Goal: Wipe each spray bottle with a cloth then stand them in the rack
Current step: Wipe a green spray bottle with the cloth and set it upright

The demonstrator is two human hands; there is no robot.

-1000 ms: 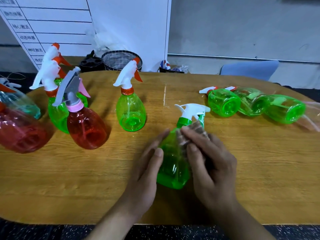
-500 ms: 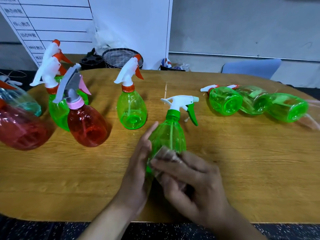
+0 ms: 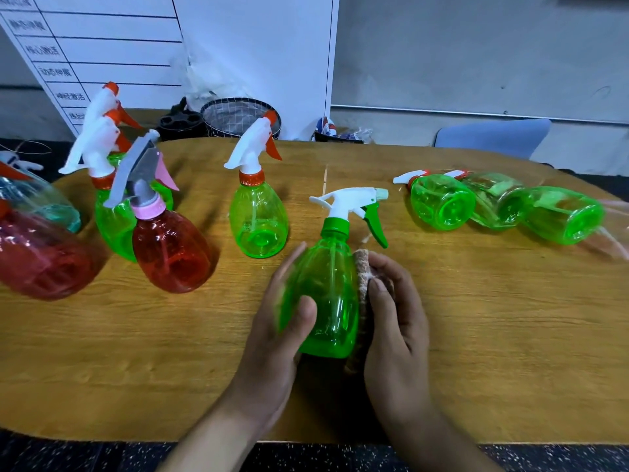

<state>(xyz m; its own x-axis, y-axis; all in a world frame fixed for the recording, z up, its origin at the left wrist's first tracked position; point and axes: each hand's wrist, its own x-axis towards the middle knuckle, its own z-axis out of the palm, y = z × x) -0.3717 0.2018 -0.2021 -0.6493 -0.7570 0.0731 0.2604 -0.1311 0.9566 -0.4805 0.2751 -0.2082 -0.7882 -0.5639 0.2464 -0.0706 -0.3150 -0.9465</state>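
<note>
Readable text: white ruled board only

Upper left of frame: white board with dark ruled lines (image 3: 102, 39) leaning behind the wooden table; each left-hand cell holds a short line of Chinese characters, too blurred to read with certainty. No legible print on the bottles.

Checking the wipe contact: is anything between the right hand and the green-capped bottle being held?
Yes. A folded brownish cloth lies between the right hand and the right side of the green-capped bottle, pressed there by the fingers. The left hand holds the bottle's other side directly, thumb on its front.
</note>
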